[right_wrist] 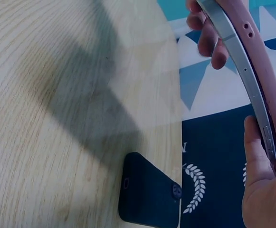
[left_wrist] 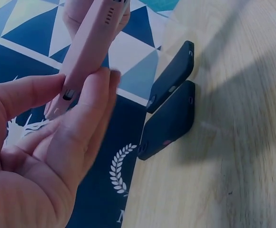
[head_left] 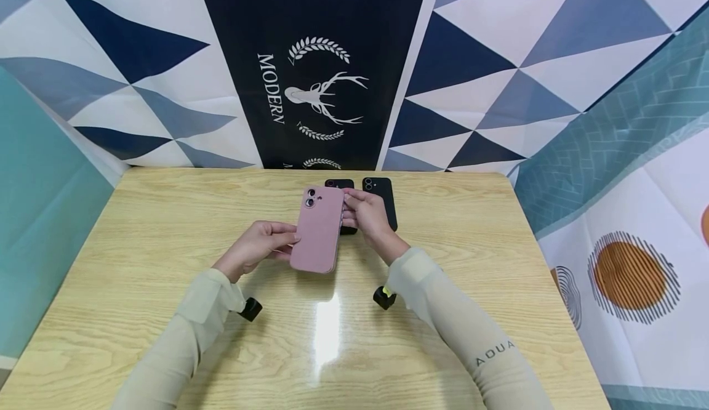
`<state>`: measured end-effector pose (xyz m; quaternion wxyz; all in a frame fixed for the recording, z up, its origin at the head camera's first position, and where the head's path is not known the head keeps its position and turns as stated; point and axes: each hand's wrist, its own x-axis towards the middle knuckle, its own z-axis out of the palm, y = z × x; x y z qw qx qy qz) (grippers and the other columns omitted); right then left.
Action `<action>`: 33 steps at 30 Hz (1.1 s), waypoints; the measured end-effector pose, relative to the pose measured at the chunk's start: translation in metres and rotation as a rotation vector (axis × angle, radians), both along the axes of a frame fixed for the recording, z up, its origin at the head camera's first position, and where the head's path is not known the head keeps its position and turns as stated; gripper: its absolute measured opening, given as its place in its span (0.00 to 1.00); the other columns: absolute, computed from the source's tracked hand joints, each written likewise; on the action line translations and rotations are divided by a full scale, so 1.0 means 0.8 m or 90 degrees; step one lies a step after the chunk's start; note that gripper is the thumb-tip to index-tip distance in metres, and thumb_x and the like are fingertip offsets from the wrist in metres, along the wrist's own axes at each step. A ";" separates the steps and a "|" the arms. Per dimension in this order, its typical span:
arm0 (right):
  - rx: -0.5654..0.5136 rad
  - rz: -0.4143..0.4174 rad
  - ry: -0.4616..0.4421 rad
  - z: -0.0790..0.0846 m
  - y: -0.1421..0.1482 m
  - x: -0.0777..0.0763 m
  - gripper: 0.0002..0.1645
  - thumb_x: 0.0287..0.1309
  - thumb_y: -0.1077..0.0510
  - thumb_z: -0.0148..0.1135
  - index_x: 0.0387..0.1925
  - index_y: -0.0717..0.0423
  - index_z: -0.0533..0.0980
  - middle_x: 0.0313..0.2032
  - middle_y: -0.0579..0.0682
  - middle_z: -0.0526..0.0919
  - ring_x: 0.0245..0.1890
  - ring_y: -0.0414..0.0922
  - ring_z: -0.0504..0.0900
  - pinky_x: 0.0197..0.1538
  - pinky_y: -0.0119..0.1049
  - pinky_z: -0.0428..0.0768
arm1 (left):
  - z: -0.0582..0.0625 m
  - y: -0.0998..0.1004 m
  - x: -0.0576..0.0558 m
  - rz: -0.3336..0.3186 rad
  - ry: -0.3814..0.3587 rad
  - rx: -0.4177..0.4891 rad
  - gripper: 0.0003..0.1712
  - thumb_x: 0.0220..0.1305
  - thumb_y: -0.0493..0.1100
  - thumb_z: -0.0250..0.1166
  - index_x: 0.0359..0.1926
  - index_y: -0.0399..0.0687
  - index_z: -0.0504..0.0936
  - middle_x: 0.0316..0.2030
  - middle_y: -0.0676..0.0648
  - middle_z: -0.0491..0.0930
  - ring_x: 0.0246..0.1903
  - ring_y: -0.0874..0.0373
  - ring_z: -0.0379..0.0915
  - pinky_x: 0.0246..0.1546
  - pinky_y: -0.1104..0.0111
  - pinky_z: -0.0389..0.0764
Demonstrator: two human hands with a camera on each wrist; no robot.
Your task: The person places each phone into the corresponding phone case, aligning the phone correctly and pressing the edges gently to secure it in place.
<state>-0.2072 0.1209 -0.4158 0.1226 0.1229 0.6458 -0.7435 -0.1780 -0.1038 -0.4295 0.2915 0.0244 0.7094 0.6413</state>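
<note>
Both hands hold a pink phone case [head_left: 317, 230] above the table, its back tilted up and two camera rings at its top left. My left hand [head_left: 263, 245] pinches the lower left edge between thumb and fingers. At the upper right edge, my right hand [head_left: 367, 213] grips with thumb and fingertips. Along that side, the right wrist view shows a silver-edged phone [right_wrist: 242, 71] standing partly out of the case, with a dark gap between them. Behind the hands lie a black phone case [head_left: 339, 183], partly hidden, and another black phone case [head_left: 386, 197].
The wooden table [head_left: 166, 213] ends at a patterned cloth backdrop [head_left: 343, 108]. Each wrist carries a small black device; one [head_left: 252, 309] is at the left, another [head_left: 384, 298] at the right. Light reflects off the table's middle.
</note>
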 end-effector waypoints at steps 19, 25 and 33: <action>0.136 0.001 0.039 -0.001 0.001 0.002 0.21 0.61 0.49 0.60 0.47 0.62 0.79 0.23 0.45 0.81 0.21 0.35 0.79 0.26 0.25 0.82 | -0.002 0.007 0.002 -0.007 0.016 0.002 0.23 0.64 0.36 0.58 0.54 0.22 0.71 0.28 0.53 0.83 0.29 0.64 0.80 0.34 0.71 0.84; 0.152 -0.012 0.024 0.005 0.001 0.003 0.18 0.63 0.52 0.57 0.47 0.61 0.79 0.23 0.46 0.79 0.21 0.35 0.77 0.25 0.23 0.80 | -0.002 0.010 -0.001 -0.016 0.006 0.010 0.23 0.63 0.36 0.59 0.54 0.23 0.71 0.28 0.54 0.82 0.29 0.63 0.79 0.32 0.71 0.84; 0.155 0.003 0.020 0.005 0.003 0.005 0.18 0.64 0.53 0.56 0.48 0.61 0.79 0.21 0.45 0.78 0.20 0.35 0.76 0.24 0.23 0.79 | -0.007 0.012 -0.005 -0.037 -0.043 0.044 0.19 0.64 0.40 0.58 0.50 0.29 0.74 0.29 0.54 0.81 0.27 0.62 0.79 0.31 0.70 0.84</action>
